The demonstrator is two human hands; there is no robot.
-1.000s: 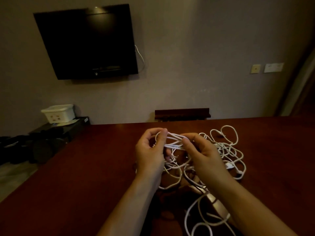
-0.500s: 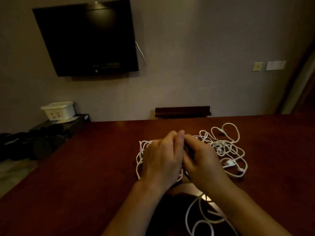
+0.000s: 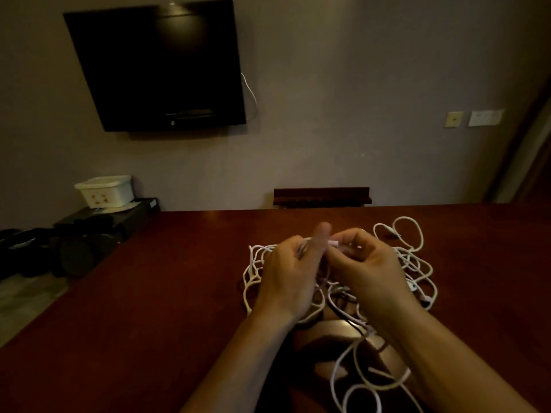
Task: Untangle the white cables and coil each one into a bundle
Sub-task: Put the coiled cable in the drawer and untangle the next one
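Pinching, right hand: fingers curl around a white connector end and the strand behind it; plug tip pokes out toward the left hand. Judged reason: a free end is the place to start tracing one cable out of the knot.
Left hand: thumb raised and blurred, fingers bent near the same strand; cannot tell whether it pinches cable or only steadies it.
Hand spacing: nearly touching, raised above the pile. Likely so the short length between them can be worked without dragging the rest.
White cables: loose tangled heap on the table, directly under and beyond both hands; loops spill left of the left hand, far right, and toward the near edge between the forearms.
Progress: no coiled bundle visible; judged early, separation not yet done.
Risk: pulling the end hard could tighten loops lower in the heap.
Surroundings: dark wall-mounted screen above; white tub on a low black stand at left; chair back past the far table edge.
Lighting: dim; fine strand crossings unreadable.
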